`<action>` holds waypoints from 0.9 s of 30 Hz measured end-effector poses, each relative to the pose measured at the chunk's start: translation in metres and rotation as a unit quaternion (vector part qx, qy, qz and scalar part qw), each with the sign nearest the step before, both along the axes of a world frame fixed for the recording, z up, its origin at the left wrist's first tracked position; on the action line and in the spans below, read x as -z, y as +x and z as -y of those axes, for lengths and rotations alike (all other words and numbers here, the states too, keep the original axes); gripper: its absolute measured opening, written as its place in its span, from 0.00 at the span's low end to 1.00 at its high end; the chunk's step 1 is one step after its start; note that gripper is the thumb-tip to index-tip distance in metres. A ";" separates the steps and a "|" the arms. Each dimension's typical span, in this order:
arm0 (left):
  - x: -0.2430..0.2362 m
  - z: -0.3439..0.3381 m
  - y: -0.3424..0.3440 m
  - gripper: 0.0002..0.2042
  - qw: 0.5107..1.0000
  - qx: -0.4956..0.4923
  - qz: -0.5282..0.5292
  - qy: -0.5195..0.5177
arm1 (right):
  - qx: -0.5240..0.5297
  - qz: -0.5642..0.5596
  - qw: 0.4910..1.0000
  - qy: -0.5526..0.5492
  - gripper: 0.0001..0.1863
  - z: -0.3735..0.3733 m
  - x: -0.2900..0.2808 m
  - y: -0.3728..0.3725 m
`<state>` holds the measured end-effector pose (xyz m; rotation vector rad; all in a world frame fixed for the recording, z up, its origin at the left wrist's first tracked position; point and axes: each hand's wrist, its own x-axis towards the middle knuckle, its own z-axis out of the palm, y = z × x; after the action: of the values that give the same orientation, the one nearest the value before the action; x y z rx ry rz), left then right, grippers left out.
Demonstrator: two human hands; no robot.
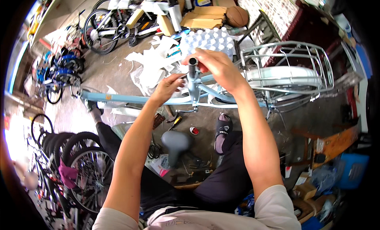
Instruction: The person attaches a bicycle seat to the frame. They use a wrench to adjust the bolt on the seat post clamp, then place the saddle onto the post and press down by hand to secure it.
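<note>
A light blue bicycle frame (130, 99) lies across in front of me. A short dark tube (192, 65) with an open end stands up out of its seat tube (194, 89). My right hand (219, 69) is closed around the dark tube's top from the right, some fingertips hidden behind it. To the left of the tube, my left hand (168, 88) has its fingers curled together beside the joint. A thin dark piece shows at its fingertips, too small to name. At the frame's right end are a white-tyred wheel (281, 77) and a silver wire rack (326, 71).
On the floor below the frame lie a black saddle (176, 143), a yellow-handled screwdriver (176, 122) and a red cap (194, 130). Capped bottles (208, 41) stand beyond the frame, beside white wrapping (152, 63). Bicycle wheels (93, 174) crowd the left; a wooden stool (334, 146) is at right.
</note>
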<state>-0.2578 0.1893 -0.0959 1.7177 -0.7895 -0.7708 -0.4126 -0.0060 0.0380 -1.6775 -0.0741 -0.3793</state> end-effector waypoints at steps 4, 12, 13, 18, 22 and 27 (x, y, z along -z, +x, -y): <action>-0.007 -0.004 0.000 0.14 0.994 -0.039 -0.090 -0.045 | -0.018 -0.022 1.000 -0.003 0.26 0.004 -0.002 -0.006; -0.141 -0.024 0.014 0.13 0.948 -0.005 0.274 0.159 | -0.005 -0.038 0.998 -0.043 0.28 -0.002 -0.009 -0.013; -0.147 -0.023 0.018 0.11 0.915 0.026 0.375 0.145 | -0.010 -0.027 0.999 -0.036 0.28 -0.006 -0.013 -0.012; -0.206 0.009 -0.008 0.08 0.804 0.106 0.533 0.242 | -0.006 -0.064 0.997 -0.042 0.30 0.000 -0.010 -0.017; -0.228 0.026 -0.017 0.06 0.747 0.140 0.601 0.248 | -0.003 -0.074 0.996 -0.046 0.31 -0.001 -0.016 -0.015; -0.247 0.050 -0.031 0.07 0.695 0.191 0.644 0.255 | 0.006 -0.087 0.996 -0.031 0.30 -0.001 -0.011 -0.011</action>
<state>-0.2884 0.1390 0.1509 2.5966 -2.0753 0.1811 -0.4237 -0.0055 0.0489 -1.7668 0.0538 -0.2394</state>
